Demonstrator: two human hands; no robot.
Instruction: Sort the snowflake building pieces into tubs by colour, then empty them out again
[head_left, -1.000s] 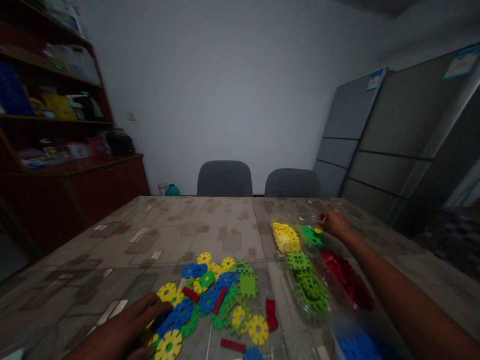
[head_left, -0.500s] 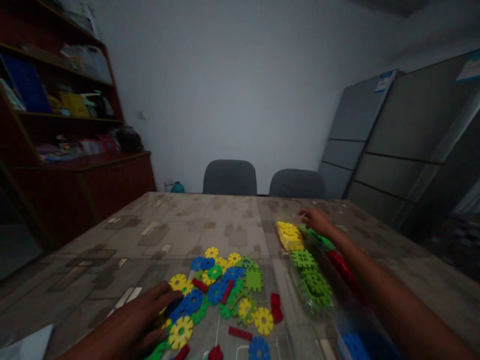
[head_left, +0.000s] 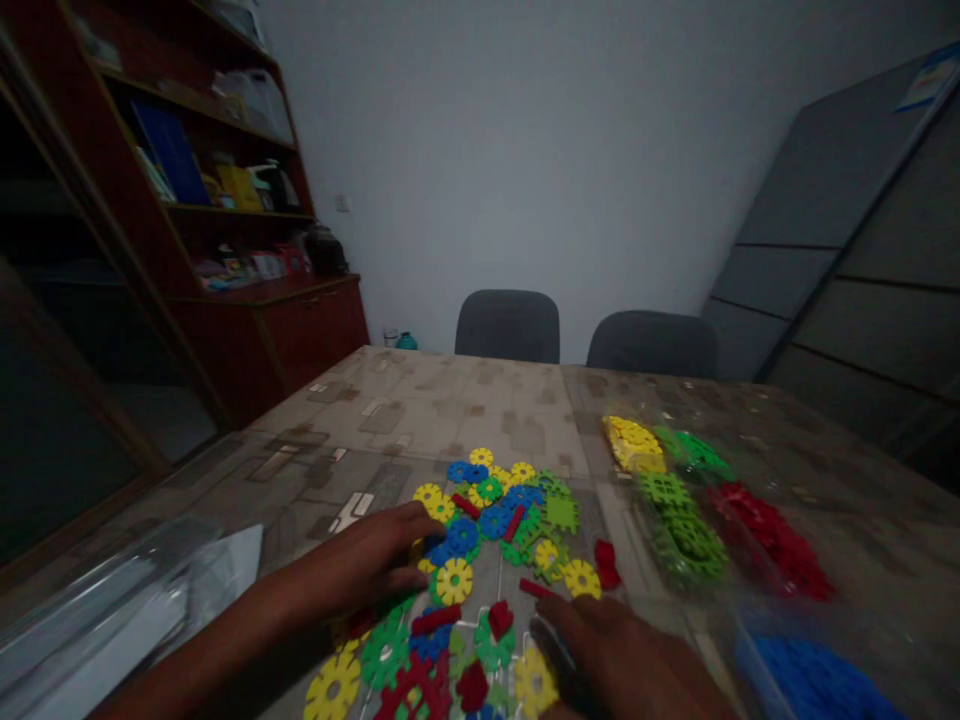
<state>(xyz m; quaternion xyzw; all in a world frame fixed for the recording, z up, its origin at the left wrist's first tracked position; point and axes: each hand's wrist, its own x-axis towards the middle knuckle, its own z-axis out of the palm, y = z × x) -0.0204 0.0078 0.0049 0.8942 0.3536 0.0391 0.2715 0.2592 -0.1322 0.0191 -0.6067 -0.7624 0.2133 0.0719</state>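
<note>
Since earlier, the right hand [head_left: 615, 645] has been brought from the bright green pieces [head_left: 701, 455] to the loose pile [head_left: 454, 580] on the tabletop [head_left: 487, 400]. Overlapping discs [head_left: 463, 537] could be dragged by the left hand's [head_left: 375, 553] bent fingers; neighbours could be scattered by the right's. Neither grip can be told.

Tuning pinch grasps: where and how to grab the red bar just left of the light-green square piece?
Likely best at mid-length: pinch the red bar across its two long sides, from above. It is long and narrow, slanted, with its top uncovered; coming in low from the left would probably hit the blue disc.
</note>
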